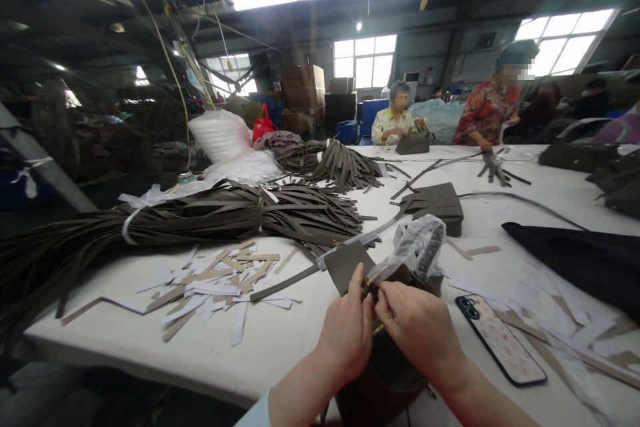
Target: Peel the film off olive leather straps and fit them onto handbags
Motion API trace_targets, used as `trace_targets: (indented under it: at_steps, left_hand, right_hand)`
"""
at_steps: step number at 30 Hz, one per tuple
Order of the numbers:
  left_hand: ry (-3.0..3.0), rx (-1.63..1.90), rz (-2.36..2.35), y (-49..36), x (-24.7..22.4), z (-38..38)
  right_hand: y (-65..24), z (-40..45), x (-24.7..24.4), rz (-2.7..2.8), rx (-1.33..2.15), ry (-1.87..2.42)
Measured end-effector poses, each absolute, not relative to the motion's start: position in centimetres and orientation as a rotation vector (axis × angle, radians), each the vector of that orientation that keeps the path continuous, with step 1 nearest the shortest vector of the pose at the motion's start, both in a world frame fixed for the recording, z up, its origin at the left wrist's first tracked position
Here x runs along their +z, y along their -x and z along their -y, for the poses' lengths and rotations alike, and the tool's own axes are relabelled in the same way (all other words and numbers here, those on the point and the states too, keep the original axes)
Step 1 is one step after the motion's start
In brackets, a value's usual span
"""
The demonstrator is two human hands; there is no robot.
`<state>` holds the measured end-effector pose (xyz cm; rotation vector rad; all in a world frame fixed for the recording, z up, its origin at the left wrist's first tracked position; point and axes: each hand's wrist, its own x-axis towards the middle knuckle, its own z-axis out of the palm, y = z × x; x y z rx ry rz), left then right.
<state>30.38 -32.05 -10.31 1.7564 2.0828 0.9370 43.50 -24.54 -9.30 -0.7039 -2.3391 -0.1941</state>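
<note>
A dark olive handbag (385,363) is at the table's front edge, directly before me, its handle (427,243) wrapped in clear plastic. My left hand (345,330) is closed on the bag's upper edge, with the index finger stretched up beside a small gold-coloured metal fitting (370,277). Just to the right, my right hand (417,323) pinches at the same spot; its fingertips hide the exact part between them. A dark flap (347,265) sticks up behind my left fingers. From near it a strap (287,283), partly wrapped in plastic, runs left across the table.
Bundles of dark straps (200,217) and loose paper strips (215,287) lie left on the white table (280,367). A phone (500,340) rests right of my hands. Another bag (440,203) stands ahead. Two people (395,123) work across the table, one handling a bag.
</note>
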Motion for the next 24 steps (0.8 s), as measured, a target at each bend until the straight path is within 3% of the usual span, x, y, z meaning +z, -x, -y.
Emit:
trace_targets:
  at_steps: [10, 17, 21, 24]
  left_hand:
    - [-1.781, 0.908, -2.122, -31.1, -10.2, 31.6]
    - [-1.830, 1.332, -1.763, -29.2, -9.3, 32.1]
    - [-1.871, 1.350, -1.664, -27.1, -7.4, 31.4]
    - [-1.967, 1.273, -1.665, -25.7, -5.8, 31.1]
  right_hand:
    - [-43.8, 24.4, -8.9, 2.385, -0.234, 0.580]
    - [-44.3, 24.2, -8.5, 2.401, -0.169, 0.559]
    - [-44.1, 24.1, -8.3, 2.334, 0.039, 0.536]
    - [-43.6, 24.6, -8.1, 2.349, 0.417, 0.617]
